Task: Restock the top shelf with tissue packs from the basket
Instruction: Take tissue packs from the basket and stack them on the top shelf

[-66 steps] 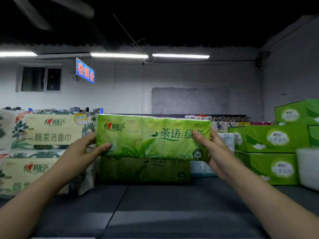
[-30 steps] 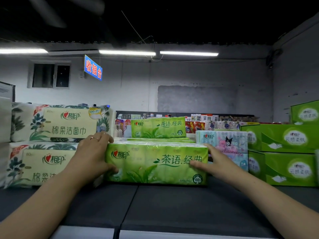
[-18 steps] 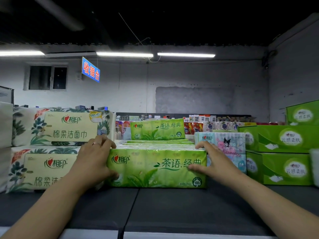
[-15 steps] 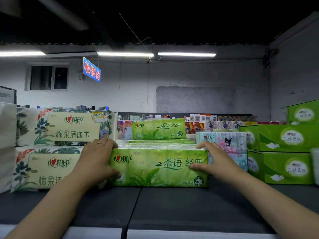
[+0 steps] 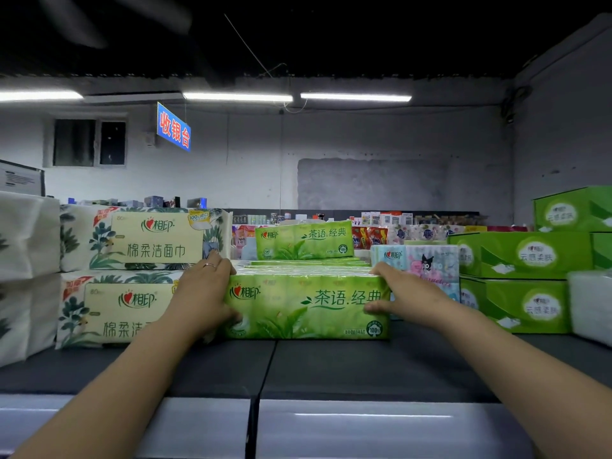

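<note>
Our left hand [image 5: 202, 299] and right hand [image 5: 407, 299] grip the two ends of a green tissue pack [image 5: 308, 306], thumbs on its front, fingers curled over its top edge. It rests on the dark top shelf [image 5: 331, 366], with more green packs [image 5: 308, 264] just behind our fingertips. Floral tissue packs [image 5: 132, 309] sit just outside our left fingers. An uneven push could skew the pack or jam it against them.

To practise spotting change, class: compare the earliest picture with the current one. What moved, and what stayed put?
The green tissue pack came down from mid-air onto the top shelf. The left hand and right hand still grip its ends. The floral packs and green boxes stayed put.
</note>
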